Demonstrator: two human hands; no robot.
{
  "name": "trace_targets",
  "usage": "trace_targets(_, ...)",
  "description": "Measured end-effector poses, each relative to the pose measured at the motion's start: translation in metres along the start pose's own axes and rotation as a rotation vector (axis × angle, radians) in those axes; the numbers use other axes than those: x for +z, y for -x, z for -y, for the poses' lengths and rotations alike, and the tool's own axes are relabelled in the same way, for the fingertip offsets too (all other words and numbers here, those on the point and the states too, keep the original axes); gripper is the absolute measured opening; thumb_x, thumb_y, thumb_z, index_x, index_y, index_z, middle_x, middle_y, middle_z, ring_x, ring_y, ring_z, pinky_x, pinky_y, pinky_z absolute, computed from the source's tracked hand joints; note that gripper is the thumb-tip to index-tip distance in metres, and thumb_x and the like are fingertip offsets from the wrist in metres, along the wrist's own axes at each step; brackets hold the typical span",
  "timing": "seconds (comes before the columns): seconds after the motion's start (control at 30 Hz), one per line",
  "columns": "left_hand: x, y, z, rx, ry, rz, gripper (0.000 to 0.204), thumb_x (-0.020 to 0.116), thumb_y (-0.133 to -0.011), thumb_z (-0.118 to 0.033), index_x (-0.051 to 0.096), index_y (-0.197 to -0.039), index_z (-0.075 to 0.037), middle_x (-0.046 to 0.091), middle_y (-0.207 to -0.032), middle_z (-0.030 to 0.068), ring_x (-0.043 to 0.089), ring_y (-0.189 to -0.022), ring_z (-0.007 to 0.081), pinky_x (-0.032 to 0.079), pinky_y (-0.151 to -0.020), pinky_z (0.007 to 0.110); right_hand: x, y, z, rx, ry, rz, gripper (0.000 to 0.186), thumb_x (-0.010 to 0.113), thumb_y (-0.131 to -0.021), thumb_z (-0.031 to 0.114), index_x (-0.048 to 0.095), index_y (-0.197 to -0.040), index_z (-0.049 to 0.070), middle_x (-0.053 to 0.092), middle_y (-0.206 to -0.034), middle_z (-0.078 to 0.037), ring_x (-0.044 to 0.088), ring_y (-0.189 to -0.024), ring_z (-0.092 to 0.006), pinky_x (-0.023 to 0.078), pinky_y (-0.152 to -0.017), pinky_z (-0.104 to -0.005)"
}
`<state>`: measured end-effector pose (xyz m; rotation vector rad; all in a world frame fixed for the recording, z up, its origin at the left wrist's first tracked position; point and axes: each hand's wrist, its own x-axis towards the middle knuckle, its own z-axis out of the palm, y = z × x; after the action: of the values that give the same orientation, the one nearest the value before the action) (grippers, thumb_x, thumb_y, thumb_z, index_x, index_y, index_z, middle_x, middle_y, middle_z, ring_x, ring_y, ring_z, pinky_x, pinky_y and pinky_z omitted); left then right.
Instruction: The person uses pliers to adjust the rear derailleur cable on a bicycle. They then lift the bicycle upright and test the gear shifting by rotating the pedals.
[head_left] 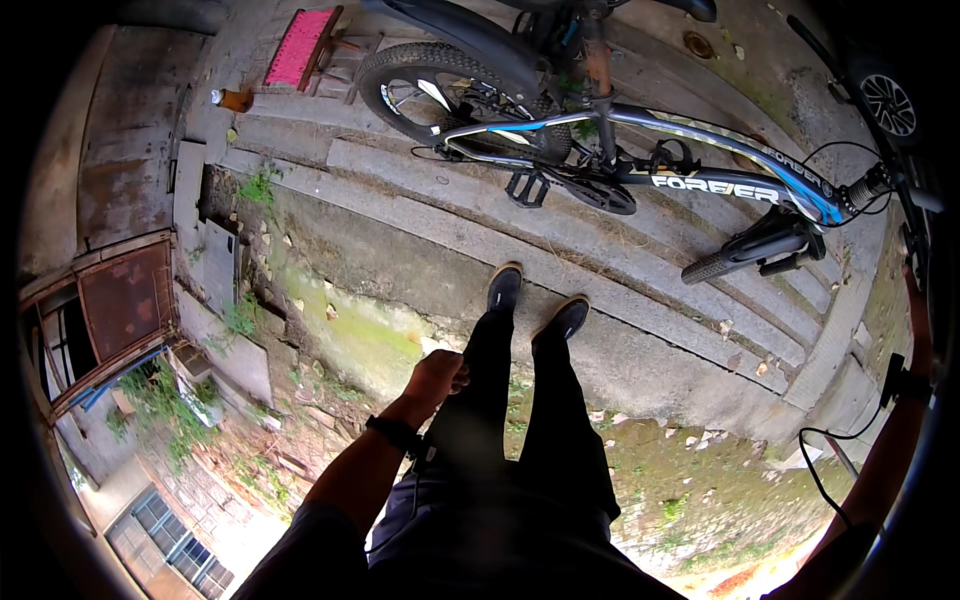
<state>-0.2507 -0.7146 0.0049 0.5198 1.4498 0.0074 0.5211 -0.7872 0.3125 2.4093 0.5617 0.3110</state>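
A black, white and blue mountain bike [720, 188] stands across the paving ahead of me, its rear wheel [400, 85] to the left and its front wheel [722, 262] turned at the right. My right arm stretches up along the right rim of the view. My right hand [912, 270] is on the near end of the bike's handlebar [921, 205], fingers closed round it, partly lost in the dark edge. My left hand [438, 378] hangs in front of my left thigh, curled into a loose fist with nothing showing in it. Both wrists wear dark bands with cables.
A pink-topped folding stool [302, 48] and an amber bottle [232, 100] stand at the upper left. Long stone slabs [450, 215] lie under the bike. Rubble and weeds [258, 188] border the left, beside a rusty metal cabinet [125, 300]. A car wheel [888, 106] shows at upper right.
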Motion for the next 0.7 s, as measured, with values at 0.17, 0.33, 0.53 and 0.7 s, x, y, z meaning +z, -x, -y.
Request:
trace_targets(0.17,-0.01,-0.001,-0.006,0.004,-0.065,0.009,0.035,0.056,-0.1,-0.033,0.056,-0.118,-0.003,0.068,-0.101,0.0117,0.069,-0.085,0.0237,0.054,-0.073,0.036,-0.022,0.026,0.017,0.024,-0.065,0.089,0.092,0.059,-0.075,0.08,0.069,-0.113,-0.003,0.071,-0.104,-0.024,0.071,-0.093,-0.0391,0.056,-0.078,-0.0495)
trace_targets(0.33,0.004,-0.006,-0.123,0.21,0.019,-0.092,0.041,0.054,-0.101,-0.037,0.054,-0.123,-0.003,0.068,-0.11,0.0138,0.07,-0.095,0.0254,0.053,-0.077,0.036,-0.027,0.035,0.012,-0.014,0.121,-0.03,0.088,0.056,-0.077,0.081,0.074,-0.107,0.001,0.073,-0.095,-0.022,0.072,-0.088,-0.0353,0.057,-0.078,-0.0466)
trace_targets(0.53,0.025,0.05,-0.35,0.817,-0.025,-0.127,0.054,0.05,-0.103,-0.045,0.05,-0.133,-0.001,0.065,-0.123,0.0158,0.064,-0.113,0.0265,0.048,-0.096,0.038,-0.007,0.042,0.011,0.033,-0.039,0.01,0.079,0.057,-0.082,0.075,0.07,-0.115,0.004,0.071,-0.103,-0.021,0.07,-0.093,-0.0362,0.056,-0.08,-0.0465)
trace_targets(0.7,0.073,0.037,-0.472,1.096,-0.056,-0.093,0.066,0.056,-0.1,-0.046,0.042,-0.143,0.002,0.059,-0.133,0.0188,0.058,-0.122,0.0277,0.042,-0.104,0.04,0.01,0.035,-0.006,0.03,-0.094,0.012,0.073,0.057,-0.085,0.069,0.065,-0.123,0.008,0.069,-0.112,-0.02,0.068,-0.099,-0.0372,0.054,-0.081,-0.0469)
